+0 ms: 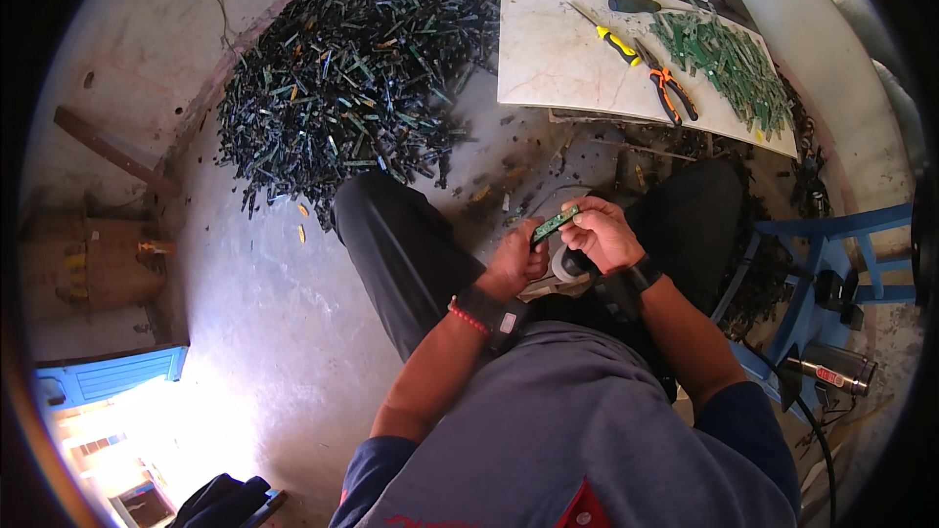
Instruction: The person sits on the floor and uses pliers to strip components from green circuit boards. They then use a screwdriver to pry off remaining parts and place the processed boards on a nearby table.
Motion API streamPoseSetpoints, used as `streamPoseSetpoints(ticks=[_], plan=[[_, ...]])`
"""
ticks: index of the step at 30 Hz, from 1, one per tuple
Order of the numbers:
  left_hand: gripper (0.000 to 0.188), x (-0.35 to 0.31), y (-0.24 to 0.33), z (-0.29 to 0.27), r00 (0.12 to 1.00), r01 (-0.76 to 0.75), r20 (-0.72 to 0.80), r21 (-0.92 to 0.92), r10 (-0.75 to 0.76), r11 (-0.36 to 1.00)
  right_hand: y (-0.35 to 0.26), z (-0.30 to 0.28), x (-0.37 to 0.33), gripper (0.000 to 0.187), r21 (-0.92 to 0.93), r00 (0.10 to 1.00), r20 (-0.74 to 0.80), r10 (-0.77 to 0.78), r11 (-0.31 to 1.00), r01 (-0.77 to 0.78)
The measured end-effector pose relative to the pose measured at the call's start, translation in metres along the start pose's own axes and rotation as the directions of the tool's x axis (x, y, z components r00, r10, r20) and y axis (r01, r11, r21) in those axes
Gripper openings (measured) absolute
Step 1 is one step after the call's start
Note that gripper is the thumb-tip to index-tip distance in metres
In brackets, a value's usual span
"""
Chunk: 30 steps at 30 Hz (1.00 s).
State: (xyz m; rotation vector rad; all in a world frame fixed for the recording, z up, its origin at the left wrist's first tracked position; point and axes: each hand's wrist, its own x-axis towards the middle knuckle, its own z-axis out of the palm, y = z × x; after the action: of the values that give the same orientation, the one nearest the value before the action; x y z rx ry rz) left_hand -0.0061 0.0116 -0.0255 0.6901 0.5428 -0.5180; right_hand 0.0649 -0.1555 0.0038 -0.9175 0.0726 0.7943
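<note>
Between my hands, above my lap, is a narrow green circuit board strip [555,225], tilted up to the right. My left hand [514,260] is closed on its lower left end, which seems to have a dark part that the fingers partly cover. The fingertips of my right hand [604,235] pinch the upper right end. Just below the strip, between my legs, stands a round whitish and black object [567,264]; its kind I cannot make out, since my right hand partly hides it.
A large heap of dark strips [352,78] covers the floor ahead and left. Ahead right, a pale board [558,59] bears orange-handled pliers [671,88], a yellow-handled tool [616,43] and piled green circuit boards [729,64]. A blue stool [831,225] and steel flask [836,370] are at right.
</note>
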Motion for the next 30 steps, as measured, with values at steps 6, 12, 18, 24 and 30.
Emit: streamPoseSetpoints(ticks=[6, 12, 18, 24, 30], plan=[[0.034, 0.000, 0.000, 0.009, 0.993, -0.001, -0.118, 0.051, 0.007, 0.999, -0.006, -0.007, 0.006, 0.018, -0.144, 0.996, 0.008, -0.085, 0.986, 0.085], [0.035, -0.001, 0.003, 0.008, 0.996, -0.003, -0.088, 0.069, 0.009, 0.998, -0.009, 0.000, 0.006, 0.016, -0.198, 0.995, -0.078, -0.070, 0.979, 0.053], [0.036, -0.002, 0.004, 0.008, 0.998, 0.023, -0.060, 0.021, -0.022, 1.000, -0.005, -0.004, 0.008, 0.016, -0.168, 0.996, -0.046, -0.078, 0.983, 0.069], [0.036, -0.005, -0.002, 0.010, 0.984, -0.118, -0.100, 0.260, 0.149, 0.958, -0.003, -0.006, 0.009, 0.014, -0.084, 0.998, -0.043, -0.036, 0.996, 0.032], [0.037, -0.006, 0.007, 0.013, 0.992, 0.025, -0.123, 0.062, -0.017, 0.998, -0.002, -0.006, 0.011, 0.012, -0.227, 0.995, -0.088, -0.055, 0.973, 0.034]])
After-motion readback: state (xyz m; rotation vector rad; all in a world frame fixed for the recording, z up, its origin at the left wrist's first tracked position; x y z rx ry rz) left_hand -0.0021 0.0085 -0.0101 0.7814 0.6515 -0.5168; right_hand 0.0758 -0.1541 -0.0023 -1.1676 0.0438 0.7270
